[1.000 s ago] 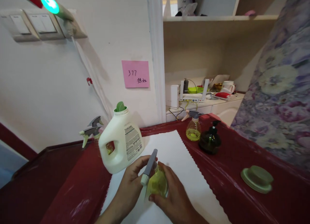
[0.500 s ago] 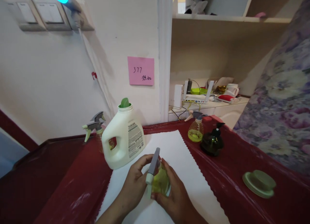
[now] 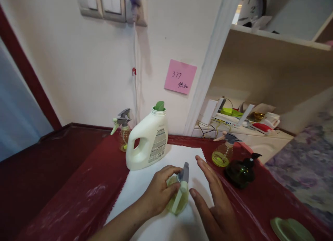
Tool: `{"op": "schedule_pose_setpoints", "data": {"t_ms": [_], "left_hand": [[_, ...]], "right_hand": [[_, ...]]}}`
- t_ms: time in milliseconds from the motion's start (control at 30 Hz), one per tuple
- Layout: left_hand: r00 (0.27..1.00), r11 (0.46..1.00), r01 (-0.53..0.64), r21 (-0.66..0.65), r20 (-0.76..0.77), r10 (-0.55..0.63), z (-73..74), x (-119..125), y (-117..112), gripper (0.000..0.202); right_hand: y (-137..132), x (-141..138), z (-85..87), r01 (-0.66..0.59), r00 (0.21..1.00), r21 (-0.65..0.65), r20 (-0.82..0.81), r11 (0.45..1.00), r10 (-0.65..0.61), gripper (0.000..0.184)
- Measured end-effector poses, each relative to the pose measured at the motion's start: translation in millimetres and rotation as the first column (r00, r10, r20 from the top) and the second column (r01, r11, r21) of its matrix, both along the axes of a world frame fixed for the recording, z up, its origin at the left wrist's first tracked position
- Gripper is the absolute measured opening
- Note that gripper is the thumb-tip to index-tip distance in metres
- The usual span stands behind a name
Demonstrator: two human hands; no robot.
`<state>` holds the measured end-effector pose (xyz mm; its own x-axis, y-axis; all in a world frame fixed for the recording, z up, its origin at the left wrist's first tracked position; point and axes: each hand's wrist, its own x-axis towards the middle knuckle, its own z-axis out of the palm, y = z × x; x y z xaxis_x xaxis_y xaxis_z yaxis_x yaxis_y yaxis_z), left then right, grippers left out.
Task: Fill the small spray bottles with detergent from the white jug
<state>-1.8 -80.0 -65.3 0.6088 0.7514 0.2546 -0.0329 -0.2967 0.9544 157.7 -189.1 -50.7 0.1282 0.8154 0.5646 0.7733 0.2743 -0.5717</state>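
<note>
1. Red tablecloth, white sheet on top.
2. On or just above sheet: trigger spray bottle, gripped high by left hand; right hand spread, empty, just beside.
3. Probably light, thin-walled, slippery if wet. Take hold below collar, clear of trigger.

hands: both bare | left forearm: slim, bare as far as seen | right fingers: slender, tapering
</note>
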Motion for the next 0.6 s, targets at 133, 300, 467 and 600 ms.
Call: {"op": "schedule_pose_setpoints", "data": {"t_ms": [133, 300, 467, 600], "left_hand": [[1.000, 0.999, -0.009, 0.034, 0.029, 0.008, -4.1, 1, -1, 0.030], [0.998, 0.999, -0.038, 0.026, 0.047, 0.036, -2.3, 2, -4, 0.031], [0.992, 0.997, -0.070, -0.046, 0.098, 0.074, -7.1, 1, -14, 0.035], [0.980, 0.988, -0.065, -0.140, 0.175, 0.089, -12.9, 5, -26, 0.044]], "right_hand": [[17, 19, 27.5, -0.181, 0.931, -0.071, 0.310, 0.981, 0.194, 0.061], [40, 30, 53.2, -0.293, 0.832, -0.303, 0.386, 0.907, 0.398, 0.045], [51, 30, 71.4, -0.287, 0.711, -0.400, 0.520, 0.871, 0.473, 0.039], [53, 28, 78.3, -0.217, 0.647, -0.439, 0.605, 0.872, 0.465, 0.028]]}}
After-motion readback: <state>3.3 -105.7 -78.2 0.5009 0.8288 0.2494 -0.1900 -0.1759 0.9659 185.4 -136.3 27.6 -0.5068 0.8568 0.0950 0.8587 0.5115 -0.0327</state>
